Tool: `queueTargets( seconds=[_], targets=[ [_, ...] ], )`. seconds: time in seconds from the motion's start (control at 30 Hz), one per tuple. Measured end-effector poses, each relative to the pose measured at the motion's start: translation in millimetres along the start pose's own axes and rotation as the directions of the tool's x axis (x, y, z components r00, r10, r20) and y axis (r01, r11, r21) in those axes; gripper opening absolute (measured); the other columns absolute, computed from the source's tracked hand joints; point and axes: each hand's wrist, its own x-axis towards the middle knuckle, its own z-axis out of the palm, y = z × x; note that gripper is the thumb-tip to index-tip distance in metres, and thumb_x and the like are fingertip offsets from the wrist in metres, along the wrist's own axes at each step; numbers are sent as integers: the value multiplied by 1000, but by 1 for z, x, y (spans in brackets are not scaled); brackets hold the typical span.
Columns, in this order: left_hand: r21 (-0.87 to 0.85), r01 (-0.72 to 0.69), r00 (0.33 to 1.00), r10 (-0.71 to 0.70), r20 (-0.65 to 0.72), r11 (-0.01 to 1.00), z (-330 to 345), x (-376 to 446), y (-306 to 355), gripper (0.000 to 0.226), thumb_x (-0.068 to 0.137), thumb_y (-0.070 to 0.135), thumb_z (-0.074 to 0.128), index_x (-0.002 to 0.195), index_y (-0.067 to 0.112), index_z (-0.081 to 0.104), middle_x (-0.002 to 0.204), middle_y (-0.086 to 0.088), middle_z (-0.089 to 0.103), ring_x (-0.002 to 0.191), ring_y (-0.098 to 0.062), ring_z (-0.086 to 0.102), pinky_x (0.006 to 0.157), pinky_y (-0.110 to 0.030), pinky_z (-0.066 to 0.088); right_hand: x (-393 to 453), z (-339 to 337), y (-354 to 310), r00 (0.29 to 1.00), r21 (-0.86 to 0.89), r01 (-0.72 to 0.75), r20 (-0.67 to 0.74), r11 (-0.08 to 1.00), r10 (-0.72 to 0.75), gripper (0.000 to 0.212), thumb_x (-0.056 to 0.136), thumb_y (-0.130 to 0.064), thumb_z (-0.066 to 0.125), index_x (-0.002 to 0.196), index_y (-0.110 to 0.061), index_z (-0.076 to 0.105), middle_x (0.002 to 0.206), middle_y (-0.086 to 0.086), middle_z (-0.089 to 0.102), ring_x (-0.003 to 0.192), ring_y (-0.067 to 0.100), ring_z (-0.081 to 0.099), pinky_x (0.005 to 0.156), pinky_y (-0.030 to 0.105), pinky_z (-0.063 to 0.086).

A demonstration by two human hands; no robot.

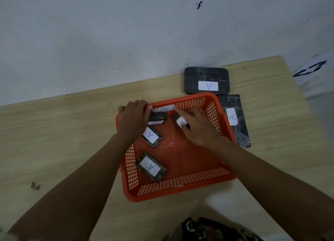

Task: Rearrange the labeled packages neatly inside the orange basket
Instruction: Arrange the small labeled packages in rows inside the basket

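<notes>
On the left, the left hand [132,120] reaches over the far left corner of the orange basket [215,183], and its fingers [147,110] are closed on the left end of a package standing on edge [159,115] against the far wall, with its white label turned up. Just behind this hand, in the left half of the basket, one flat package [151,136] lies with its letter A facing up, and a near package [151,166] lies close to the near left corner, turned at a different angle. More to the right, the right hand [197,127] is inside the basket; its forefinger points to the other end of the standing package while the remaining fingers [184,126] are curled around a small package [181,121]. The right half of the basket floor is bare. Outside, at the far right part of the table [54,132], a large dark package [207,80] lies beyond the basket and a long dark package [235,119] lies touching its right wall, partly hidden by it. I think the standing package could fall flat if either hand lets go too early, because it is only leaning. The small package may also slip, since the right hand does two things together. The two loose packages could be pushed more crooked by the left forearm.
</notes>
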Motion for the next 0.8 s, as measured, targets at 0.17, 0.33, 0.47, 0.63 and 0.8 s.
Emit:
queueTargets(
  seconds=[0.17,0.33,0.47,0.63,0.8],
  targets=[
    [-5,-8,1000,8,-17,1000,2,-1,0,32,102,39,36,109,17,58,104,-5,66,99,-25,58,96,-46,34,-4,0,0,978,216,-179,-72,960,198,54,96,-38,56,147,-35,38,155,5,28,138,27,38,107,33,29],
    [-2,-4,1000,4,-11,1000,2,-1,0,33,102,40,35,109,17,57,104,-4,65,99,-24,57,97,-45,33,-15,-1,-13,915,-92,-147,-390,985,100,53,90,-44,57,133,-12,52,139,10,50,123,26,51,97,37,45],
    [-6,-5,1000,5,-17,1000,1,-2,1,33,102,39,35,110,17,58,106,-5,65,101,-24,57,98,-45,33,-14,-13,-3,973,-313,191,-62,930,-221,66,89,-25,61,151,-19,38,160,6,32,150,26,21,122,50,16],
    [-9,-10,1000,9,-25,1000,0,-2,1,34,102,39,35,110,16,58,106,-5,65,102,-25,57,98,-45,33,-10,-22,8,964,-281,238,-52,930,-262,49,89,-8,65,136,-18,57,140,9,57,130,28,50,109,44,41],
    [-15,-9,1000,8,-21,1000,1,-2,0,35,102,40,35,111,16,58,107,-6,65,102,-25,57,98,-45,33,-1,-31,15,964,-442,106,-175,891,-202,43,87,-11,66,130,-13,60,131,14,62,117,34,60,95,47,50]
  ],
)
